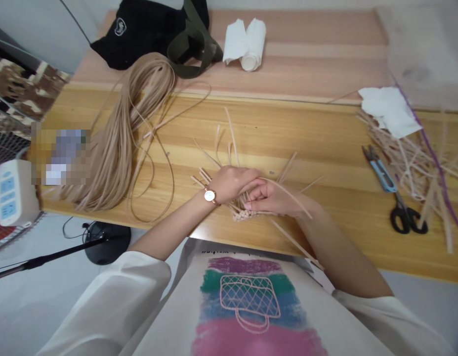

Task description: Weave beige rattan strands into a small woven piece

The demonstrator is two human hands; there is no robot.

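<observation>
Both my hands meet over a small woven piece (244,214) of tan rattan strips near the front edge of the wooden table (325,148). My left hand (232,183), with a watch on its wrist, is closed over the loose strip ends that fan out above the weave. My right hand (275,198) pinches the weave and a long strip (288,195) that runs off to the right. The woven part is mostly hidden under my fingers.
A large coil of tan rattan (121,133) lies at the left. Scissors (395,198), a white tissue (390,110) and a heap of cut strips (417,163) lie at the right. A black cap (140,29) and a tissue roll (247,42) sit at the back.
</observation>
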